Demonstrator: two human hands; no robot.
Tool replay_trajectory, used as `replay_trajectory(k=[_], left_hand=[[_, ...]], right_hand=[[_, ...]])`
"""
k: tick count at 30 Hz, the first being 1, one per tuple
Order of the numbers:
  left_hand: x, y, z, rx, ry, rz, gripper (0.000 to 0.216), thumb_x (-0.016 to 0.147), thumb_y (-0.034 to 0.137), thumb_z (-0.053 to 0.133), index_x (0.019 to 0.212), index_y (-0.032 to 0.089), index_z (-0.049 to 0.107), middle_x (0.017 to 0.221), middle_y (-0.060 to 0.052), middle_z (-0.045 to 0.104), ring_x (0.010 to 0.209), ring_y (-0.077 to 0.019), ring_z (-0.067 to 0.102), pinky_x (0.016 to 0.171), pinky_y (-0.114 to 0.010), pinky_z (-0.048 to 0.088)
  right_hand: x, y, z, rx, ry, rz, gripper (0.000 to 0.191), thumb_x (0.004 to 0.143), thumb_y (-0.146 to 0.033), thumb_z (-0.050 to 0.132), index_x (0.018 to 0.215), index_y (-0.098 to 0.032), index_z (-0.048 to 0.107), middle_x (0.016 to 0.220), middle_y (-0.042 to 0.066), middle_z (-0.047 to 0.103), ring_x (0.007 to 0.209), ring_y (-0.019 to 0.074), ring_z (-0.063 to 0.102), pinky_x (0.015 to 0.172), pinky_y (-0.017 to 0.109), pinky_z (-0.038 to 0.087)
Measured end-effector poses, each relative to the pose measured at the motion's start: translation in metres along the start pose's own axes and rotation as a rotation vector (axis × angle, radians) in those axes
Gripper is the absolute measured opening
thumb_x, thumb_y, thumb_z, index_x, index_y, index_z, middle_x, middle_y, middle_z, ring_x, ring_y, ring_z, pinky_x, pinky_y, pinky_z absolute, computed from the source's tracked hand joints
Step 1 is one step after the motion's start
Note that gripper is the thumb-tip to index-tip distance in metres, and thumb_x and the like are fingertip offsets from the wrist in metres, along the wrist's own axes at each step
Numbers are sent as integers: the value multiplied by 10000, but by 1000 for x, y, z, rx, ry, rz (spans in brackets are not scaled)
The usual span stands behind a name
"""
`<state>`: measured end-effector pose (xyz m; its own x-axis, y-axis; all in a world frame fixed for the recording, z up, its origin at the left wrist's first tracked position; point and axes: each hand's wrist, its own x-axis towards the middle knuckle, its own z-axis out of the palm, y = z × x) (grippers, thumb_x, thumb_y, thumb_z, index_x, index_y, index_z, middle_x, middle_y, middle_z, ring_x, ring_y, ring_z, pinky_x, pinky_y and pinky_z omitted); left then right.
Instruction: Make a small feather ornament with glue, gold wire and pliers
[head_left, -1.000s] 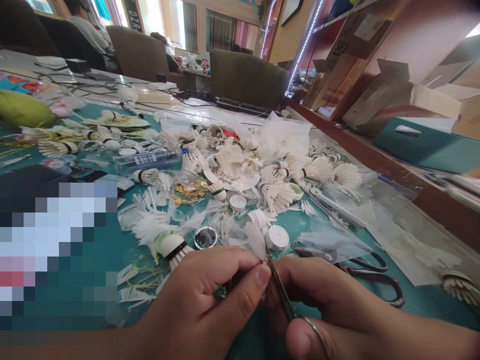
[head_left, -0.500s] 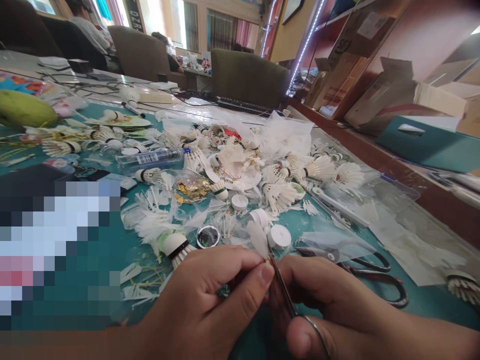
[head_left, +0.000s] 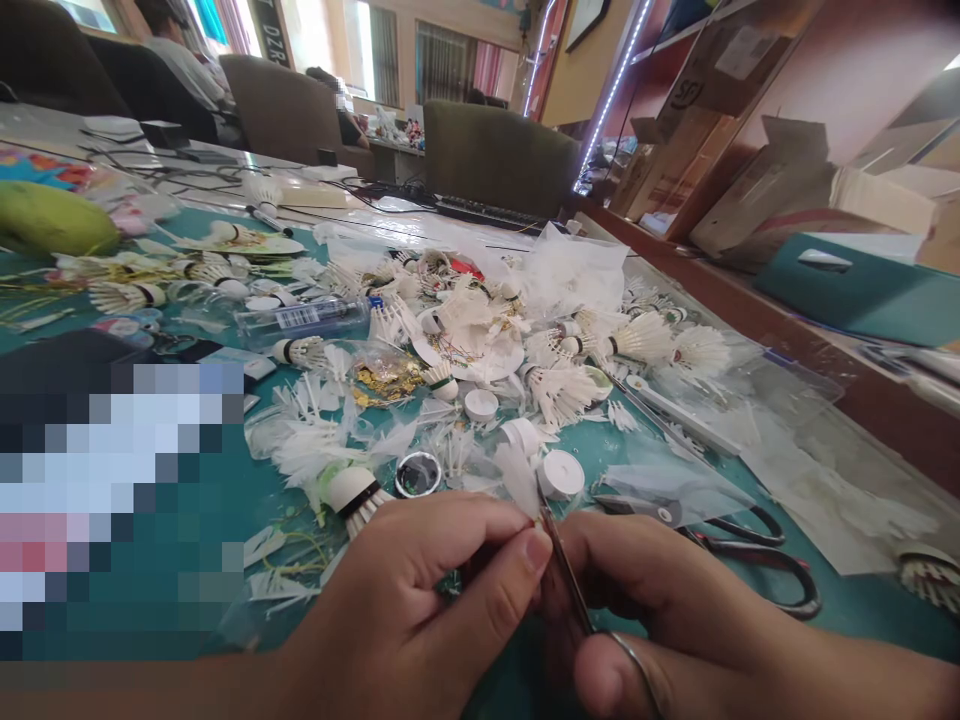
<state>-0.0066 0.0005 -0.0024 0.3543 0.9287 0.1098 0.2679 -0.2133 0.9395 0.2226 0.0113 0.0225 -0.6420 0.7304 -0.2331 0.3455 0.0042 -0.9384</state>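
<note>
Between thumb and forefinger, my left hand (head_left: 450,590) pinches a white feather (head_left: 517,478), whose vane points up and away from me. My right hand (head_left: 660,590) is closed around slim metal scissors (head_left: 568,575), with the thumb at the handle loop. The scissor tips lie right against the feather's edge, close to the left fingertips; I cannot tell whether the blades are parted. Just beyond the hands are a white round cap (head_left: 560,473), a small jar with dark contents (head_left: 418,474) and a shuttlecock (head_left: 354,492) with a black band.
Larger black-handled shears (head_left: 757,548) lie to the right, partly under a translucent sheet. Shuttlecocks (head_left: 641,338), loose feathers (head_left: 304,435), a clear bottle (head_left: 322,316) and a bag of gold flakes (head_left: 386,380) cover the green mat. Chairs (head_left: 499,155) and two people are farther back.
Both hands, the feather and the scissors keep nearly the same pose. The view has shifted very slightly.
</note>
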Motion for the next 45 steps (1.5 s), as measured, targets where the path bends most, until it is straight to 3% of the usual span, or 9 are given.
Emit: replay_trajectory(k=[28, 36, 45], left_hand=[[5, 4, 0, 16, -14, 46, 391, 1087, 299, 583, 766, 236, 796, 712, 26, 794, 657, -135, 737, 628, -202, 545], [7, 2, -2, 35, -23, 70, 380, 1079, 306, 576, 760, 232, 768, 710, 22, 806, 672, -151, 751, 678, -222, 571], [7, 2, -2, 44, -16, 90, 380, 1082, 280, 562, 755, 224, 746, 706, 34, 775, 643, -120, 723, 649, -190, 548]], right_hand=[[-5, -3, -5, -23, -43, 51, 442, 1011, -672, 738, 1008, -231, 716, 980, 2, 665, 897, 160, 586, 827, 264, 487], [0, -3, -3, -39, -24, 12, 513, 1008, -728, 703, 1001, -215, 710, 965, 19, 681, 883, 170, 597, 819, 269, 509], [2, -4, -2, -42, -26, -23, 462, 1022, -670, 723, 973, -215, 667, 933, 0, 644, 862, 152, 570, 802, 252, 496]])
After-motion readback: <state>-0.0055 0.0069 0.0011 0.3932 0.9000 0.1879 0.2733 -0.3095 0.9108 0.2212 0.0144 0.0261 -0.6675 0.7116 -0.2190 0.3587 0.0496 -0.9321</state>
